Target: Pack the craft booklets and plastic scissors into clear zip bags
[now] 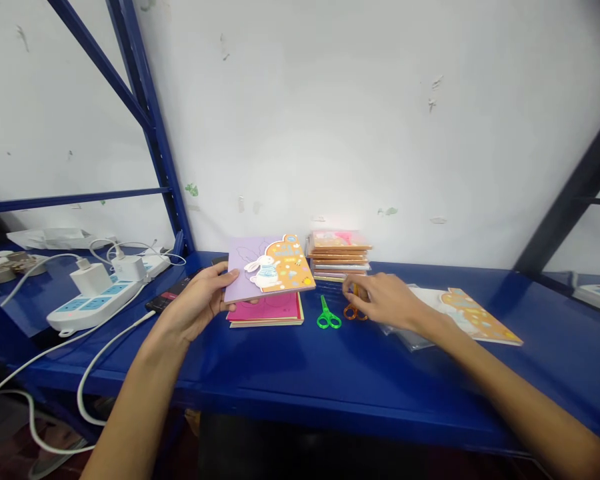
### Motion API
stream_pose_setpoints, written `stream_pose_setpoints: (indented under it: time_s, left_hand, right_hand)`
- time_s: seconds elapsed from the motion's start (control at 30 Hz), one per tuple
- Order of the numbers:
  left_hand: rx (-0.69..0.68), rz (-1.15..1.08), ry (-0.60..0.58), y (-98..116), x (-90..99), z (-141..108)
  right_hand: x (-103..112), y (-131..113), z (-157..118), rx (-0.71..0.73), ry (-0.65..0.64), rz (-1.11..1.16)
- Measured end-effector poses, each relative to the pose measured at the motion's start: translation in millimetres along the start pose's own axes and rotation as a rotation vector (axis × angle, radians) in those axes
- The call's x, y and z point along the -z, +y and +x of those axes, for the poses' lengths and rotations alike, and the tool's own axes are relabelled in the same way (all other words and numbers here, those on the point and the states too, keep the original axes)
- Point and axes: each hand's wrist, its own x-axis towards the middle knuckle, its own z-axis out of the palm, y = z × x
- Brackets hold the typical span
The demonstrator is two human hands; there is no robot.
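Note:
My left hand (205,293) grips the left edge of a booklet (240,283) with a lilac page and an orange rabbit cover, tilted above a pile with a pink top sheet (273,307). Green scissors (329,315) lie on the blue table to the right of that pile. My right hand (380,298) is over orange scissors (353,312), its fingers curled together near their upper part; whatever is between the fingertips is too small to tell. Behind it stands a stack of packed booklets (339,255). Another orange rabbit booklet (480,317) lies right of my right wrist.
On the left, a white power strip (97,303) holds chargers with trailing cables, beside a black phone-like object (173,293). Clear plastic wrap (413,339) lies under my right forearm. Blue frame posts (155,127) rise at the left, before a white wall.

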Motion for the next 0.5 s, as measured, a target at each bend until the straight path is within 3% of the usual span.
stream_pose_setpoints:
  time_s: [0.07,0.13,0.23,0.33,0.4,0.5]
  left_hand:
    - [0.005,-0.010,-0.017,-3.0,-3.7,0.5]
    - [0.017,-0.029,-0.037,-8.3,-9.8,1.7]
    - [0.054,-0.035,-0.105,-18.7,-21.5,4.1]
    - [0.102,0.005,-0.205,-28.5,-32.9,5.5]
    - [0.124,0.018,-0.240,-32.5,-38.3,5.4]
    - [0.135,0.000,-0.292,-34.2,-42.0,4.4]
  right_hand:
    - [-5.1,-1.6,0.0,-0.018,0.054,-0.108]
    - [-5.8,-4.1,0.2,-0.070,0.100,-0.027]
    - [-2.1,-12.7,0.4,-0.119,0.074,0.407]
    - [-1.0,-23.4,0.3,-0.127,-0.106,0.837]
    - [-3.0,-27.5,0.2,-0.158,-0.173,0.969]
    - [-7.4,-27.7,0.0,-0.210,-0.112,1.028]
